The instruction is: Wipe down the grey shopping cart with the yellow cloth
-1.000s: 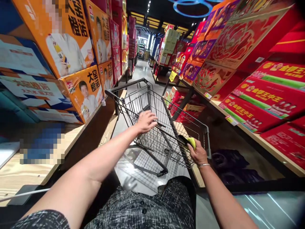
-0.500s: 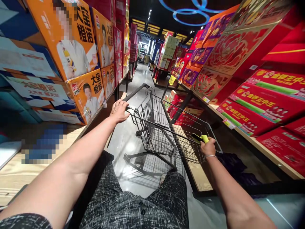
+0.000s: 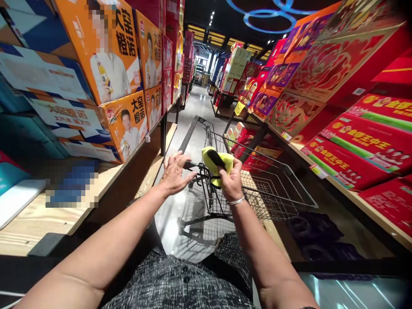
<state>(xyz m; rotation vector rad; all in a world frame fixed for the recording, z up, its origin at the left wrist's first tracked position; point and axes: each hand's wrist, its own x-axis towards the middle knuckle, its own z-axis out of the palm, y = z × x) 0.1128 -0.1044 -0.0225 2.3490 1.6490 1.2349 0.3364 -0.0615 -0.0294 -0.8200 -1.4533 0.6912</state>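
The right hand (image 3: pixel 231 180) has its fingers and thumb clamped on the lower right edge of a yellow cloth (image 3: pixel 225 161). A silvery bracelet (image 3: pixel 236 201) sits on the wrist behind these fingers. The left hand (image 3: pixel 175 174) has its fingers spread apart and holds nothing; contact with the bar beside them cannot be confirmed.

The cloth lies just ahead of the right fingers, folded and rumpled, with a dark patch on its upper face. Handling estimate: light, soft and limp, unlikely to break, with a matt surface that should not slip. Recommended hold: a gathered fold between thumb and fingers, as at present; a single thin edge would probably let the rest droop.

Just beyond the fingers stands the shopping cart (image 3: pixel 277 196), a dark wire basket on a tubular frame. Judged rigid and rolling, it is best held by the smooth push bar (image 3: pixel 189 136), ahead of the left fingers.

Left of the left fingers, a pale wood-grain shelf (image 3: pixel 107 178) bears glossy orange cartons (image 3: pixel 124 126), boxy and flat-sided. Right of the right fingers, well apart, are stacked red cartons (image 3: pixel 347 135). Farthest ahead runs a smooth, reflective floor (image 3: pixel 195 103).
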